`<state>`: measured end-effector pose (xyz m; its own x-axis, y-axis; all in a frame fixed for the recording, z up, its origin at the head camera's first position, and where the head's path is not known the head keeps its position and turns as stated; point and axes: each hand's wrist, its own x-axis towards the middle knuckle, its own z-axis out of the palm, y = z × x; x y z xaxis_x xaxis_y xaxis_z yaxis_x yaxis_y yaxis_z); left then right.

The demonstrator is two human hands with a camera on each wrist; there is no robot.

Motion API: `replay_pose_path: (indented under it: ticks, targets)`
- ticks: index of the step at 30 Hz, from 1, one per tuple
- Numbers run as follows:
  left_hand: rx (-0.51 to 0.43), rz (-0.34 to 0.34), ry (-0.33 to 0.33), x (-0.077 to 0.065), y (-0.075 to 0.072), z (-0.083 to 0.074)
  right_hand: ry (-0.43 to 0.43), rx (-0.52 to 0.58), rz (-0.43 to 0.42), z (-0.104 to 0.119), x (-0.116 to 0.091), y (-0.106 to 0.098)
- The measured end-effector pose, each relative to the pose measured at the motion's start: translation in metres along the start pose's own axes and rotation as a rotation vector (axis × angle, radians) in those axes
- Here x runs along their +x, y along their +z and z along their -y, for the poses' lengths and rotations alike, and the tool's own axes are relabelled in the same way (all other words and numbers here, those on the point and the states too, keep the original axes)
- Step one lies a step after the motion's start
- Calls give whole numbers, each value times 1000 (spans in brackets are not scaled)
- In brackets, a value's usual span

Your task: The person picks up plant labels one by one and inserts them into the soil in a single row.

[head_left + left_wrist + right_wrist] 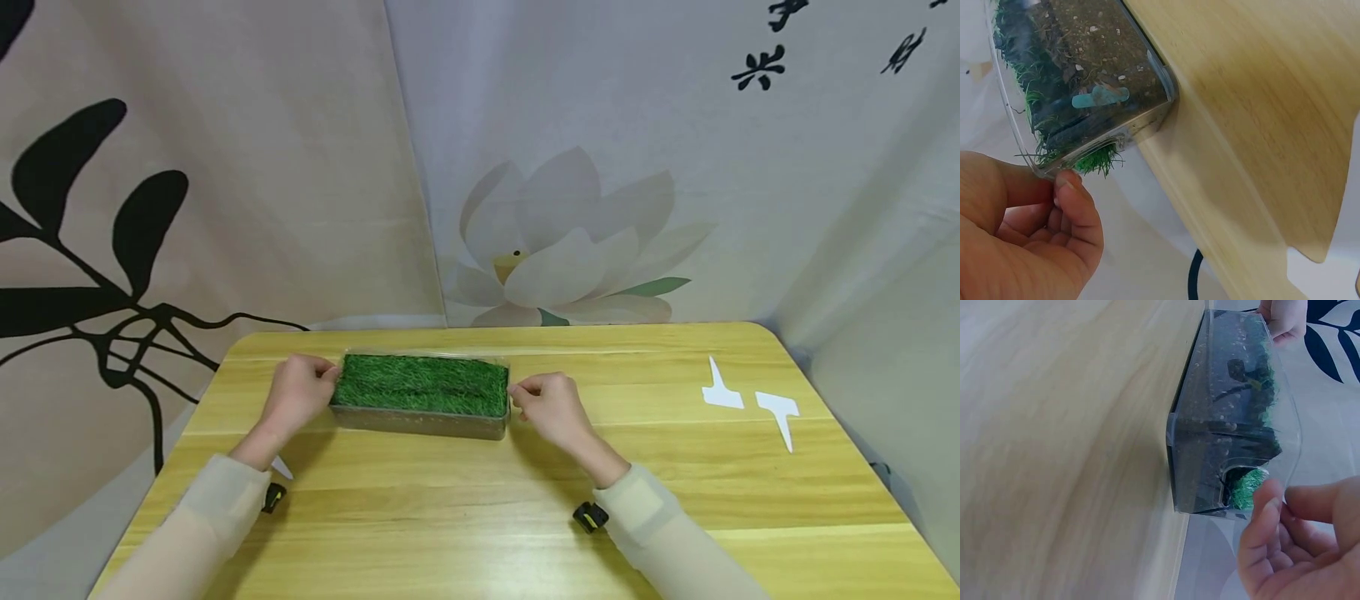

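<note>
Left hand (pixel 298 390) and right hand (pixel 551 408) each pinch, between thumb and finger, the rim of a clear box (pixel 420 422), one at each short end. It is upright on the table (pixel 420 500), near the far edge and somewhat to the left. Green grass (pixel 423 385) covers its top, and brown soil (pixel 1110 50) with pale stones is visible through its wall. Two white labels (pixel 722 388) lie well apart from it, on the right side.
</note>
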<state>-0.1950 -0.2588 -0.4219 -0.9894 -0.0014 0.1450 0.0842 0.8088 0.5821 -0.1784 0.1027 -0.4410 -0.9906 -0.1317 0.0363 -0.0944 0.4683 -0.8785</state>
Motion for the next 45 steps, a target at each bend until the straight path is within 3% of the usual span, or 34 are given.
replay_pose_path:
  ticks: [13, 30, 39, 45]
  targets:
    - [-91, 44, -20, -9, 7, -11, 3, -36, 22, -3, -5, -18]
    - [-132, 85, 18, -27, 22, -26, -6, -117, 31, -17, -18, -47]
    - [-181, 142, -19, -37, 26, -40, 0, -157, 39, -19, -29, -61]
    - [-189, 155, -7, -45, 29, -47, 11, -180, 51, -22, -36, -69]
